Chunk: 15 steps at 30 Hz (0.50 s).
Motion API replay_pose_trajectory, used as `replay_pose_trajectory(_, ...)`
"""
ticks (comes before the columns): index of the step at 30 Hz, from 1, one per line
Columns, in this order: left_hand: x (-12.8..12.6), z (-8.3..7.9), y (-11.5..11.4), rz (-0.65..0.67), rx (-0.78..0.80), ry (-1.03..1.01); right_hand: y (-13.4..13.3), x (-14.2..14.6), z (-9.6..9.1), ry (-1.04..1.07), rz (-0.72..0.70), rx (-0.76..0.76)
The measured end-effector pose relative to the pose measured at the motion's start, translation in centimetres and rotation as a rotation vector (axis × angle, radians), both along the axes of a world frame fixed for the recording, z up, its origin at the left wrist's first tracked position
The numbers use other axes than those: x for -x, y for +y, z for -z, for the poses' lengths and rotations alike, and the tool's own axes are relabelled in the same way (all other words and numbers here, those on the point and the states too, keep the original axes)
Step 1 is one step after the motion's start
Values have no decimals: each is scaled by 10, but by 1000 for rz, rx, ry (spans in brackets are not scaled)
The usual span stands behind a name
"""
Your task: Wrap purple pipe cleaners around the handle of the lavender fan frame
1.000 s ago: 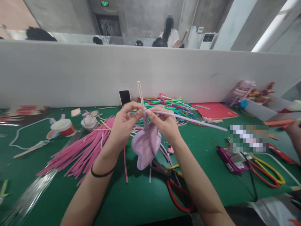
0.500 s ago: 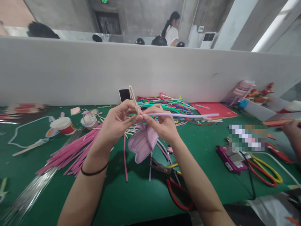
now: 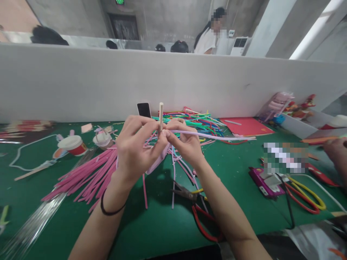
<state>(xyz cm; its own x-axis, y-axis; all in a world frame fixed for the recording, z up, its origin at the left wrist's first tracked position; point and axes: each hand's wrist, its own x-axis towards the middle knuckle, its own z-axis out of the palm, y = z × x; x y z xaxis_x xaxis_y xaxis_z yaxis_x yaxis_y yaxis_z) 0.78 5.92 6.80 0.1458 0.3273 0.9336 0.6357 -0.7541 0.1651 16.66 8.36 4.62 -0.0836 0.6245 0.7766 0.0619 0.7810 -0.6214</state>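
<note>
My left hand [image 3: 138, 146] is closed around a pale wooden stick [image 3: 161, 112], which stands upright above the fingers. My right hand [image 3: 185, 142] meets it there, pinching a lilac pipe cleaner [image 3: 217, 137] whose long free end stretches to the right. Below the fingers hangs a lilac petal-shaped piece [image 3: 157, 163], mostly covered by my left hand. Exactly how the pipe cleaner meets the stick is hidden by my fingertips. On the table under my right forearm lie pliers [image 3: 193, 196] with red and yellow handles.
Pink pipe cleaners [image 3: 81, 175] lie to the left, near a paper cup [image 3: 72, 145]. Behind my hands are a multicoloured pile [image 3: 200, 122] and a phone [image 3: 144, 109]. A purple box [image 3: 267, 183] sits right, near another person's hand [image 3: 336, 151]. A white partition [image 3: 173, 83] borders the back.
The wooden stick has turned from leaning to upright. My left hand has rolled over, and the petal piece has swung behind it. The pipe cleaner's free end dips slightly lower.
</note>
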Motion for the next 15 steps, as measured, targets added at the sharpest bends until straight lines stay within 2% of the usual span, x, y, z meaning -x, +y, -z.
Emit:
replay_pose_trajectory(2,-1,1,-3,-75,-61,68,1,2,2,23,-7,-13)
replay_pose_trajectory(4,-3,1,-4,-146,-53,133,2,4,3,24,7,-31)
replay_pose_trajectory(9,-5,-4,-8,-284,135,229,-3,7,0,-93,174,-81)
replay_pose_trajectory(11,-4,-6,-8,-261,234,231,-6,7,-1,-166,271,-126)
replay_pose_trajectory(15,5,-12,-3,-66,419,218,-9,7,0,-291,375,-181)
